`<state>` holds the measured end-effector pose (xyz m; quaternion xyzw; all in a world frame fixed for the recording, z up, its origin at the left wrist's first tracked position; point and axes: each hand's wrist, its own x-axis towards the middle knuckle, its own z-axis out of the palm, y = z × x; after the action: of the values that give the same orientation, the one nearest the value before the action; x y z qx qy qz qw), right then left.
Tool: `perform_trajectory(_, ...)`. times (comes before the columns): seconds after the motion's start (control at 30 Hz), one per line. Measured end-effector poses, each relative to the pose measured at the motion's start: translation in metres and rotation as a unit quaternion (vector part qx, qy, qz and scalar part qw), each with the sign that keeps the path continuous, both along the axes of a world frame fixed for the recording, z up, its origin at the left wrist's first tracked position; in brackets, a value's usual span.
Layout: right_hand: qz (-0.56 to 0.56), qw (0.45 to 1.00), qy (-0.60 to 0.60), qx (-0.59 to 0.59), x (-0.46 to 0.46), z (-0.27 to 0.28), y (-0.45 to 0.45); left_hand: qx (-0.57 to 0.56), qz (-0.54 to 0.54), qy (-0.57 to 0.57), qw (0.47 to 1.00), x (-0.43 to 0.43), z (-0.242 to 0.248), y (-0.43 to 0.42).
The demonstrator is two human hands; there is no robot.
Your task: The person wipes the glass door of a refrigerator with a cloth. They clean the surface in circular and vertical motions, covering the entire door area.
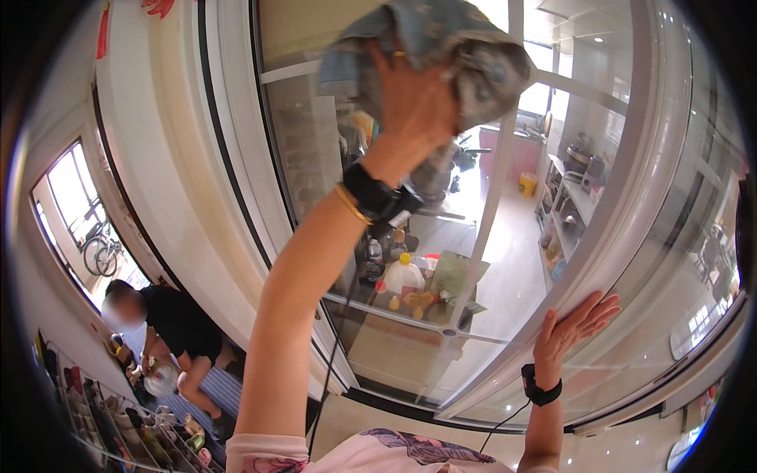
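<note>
My left hand (414,100), raised high, presses a crumpled patterned cloth (485,77) against a glass sliding door (366,343) with white bars. The cloth spreads out on both sides of the hand, and parts of it are blurred. Lower down at the right, my right hand (573,331) rests with fingers extended at the white door frame (615,236), holding nothing. Whether its palm fully touches the frame I cannot tell. Both wrists carry black bands with cables.
Behind the glass are a jug with a yellow cap (404,275), a metal shelf (573,195) and a yellow bucket (527,184). At the lower left, a person in black (183,325) sits beside a shoe rack (130,425). A bicycle (102,248) stands farther back.
</note>
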<state>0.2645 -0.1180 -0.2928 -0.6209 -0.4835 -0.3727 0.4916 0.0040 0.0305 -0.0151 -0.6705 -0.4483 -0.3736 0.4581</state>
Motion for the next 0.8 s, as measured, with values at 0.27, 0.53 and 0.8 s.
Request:
perform_trajectory(0.27, 0.017, 1.0, -0.013, 0.01, -0.003, -0.001, -0.002, -0.036, -0.325, 0.039, 0.944, 0.128, -0.087, -0.049)
perform_trajectory(0.53, 0.023, 1.0, -0.009, 0.01, 0.002, -0.004, -0.003, -0.114, -0.33, 0.157, 0.924, 0.095, -0.184, -0.03)
perform_trajectory(0.8, 0.027, 0.999, -0.013, 0.021, 0.005, -0.007, -0.001, -0.054, -0.209, 0.329, 0.919, -0.019, -0.061, -0.008)
